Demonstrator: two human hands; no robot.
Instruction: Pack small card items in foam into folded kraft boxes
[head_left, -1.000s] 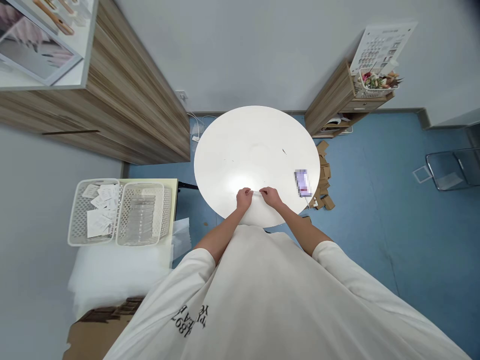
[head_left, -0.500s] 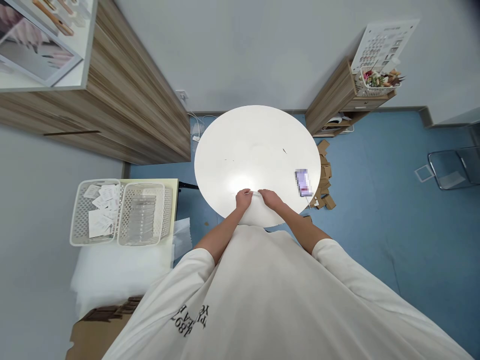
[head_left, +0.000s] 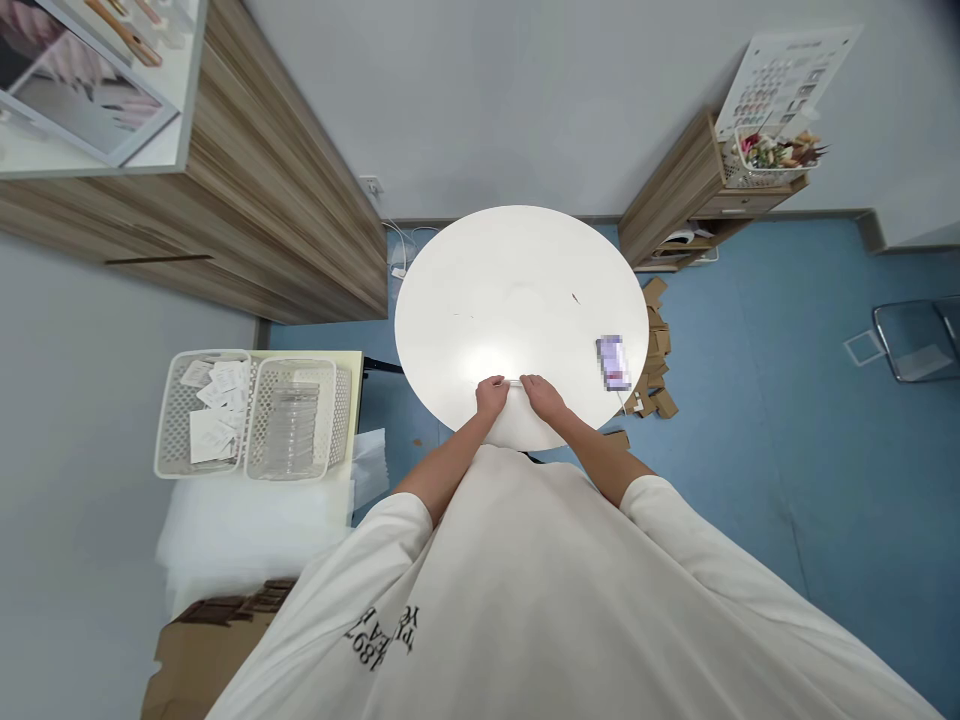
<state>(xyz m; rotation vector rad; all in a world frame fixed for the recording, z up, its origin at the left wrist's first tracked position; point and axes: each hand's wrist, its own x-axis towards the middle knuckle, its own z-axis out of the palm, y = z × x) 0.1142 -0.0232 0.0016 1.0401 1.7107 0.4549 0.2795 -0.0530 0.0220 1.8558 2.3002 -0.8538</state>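
My left hand and my right hand rest close together at the near edge of a round white table. Both have their fingers curled onto a small thin white item held between them; it is too small to name. A phone lies on the table to the right of my right hand, with a cable running off the edge.
Two white baskets stand on a low stand at my left, one with paper slips, one with clear containers. Foam sheets and a cardboard box lie below them. Cardboard scraps litter the blue floor. Wooden cabinets flank the table.
My hands stay pinched together at the table edge. The view has shifted slightly, so the baskets and table appear a little further right.
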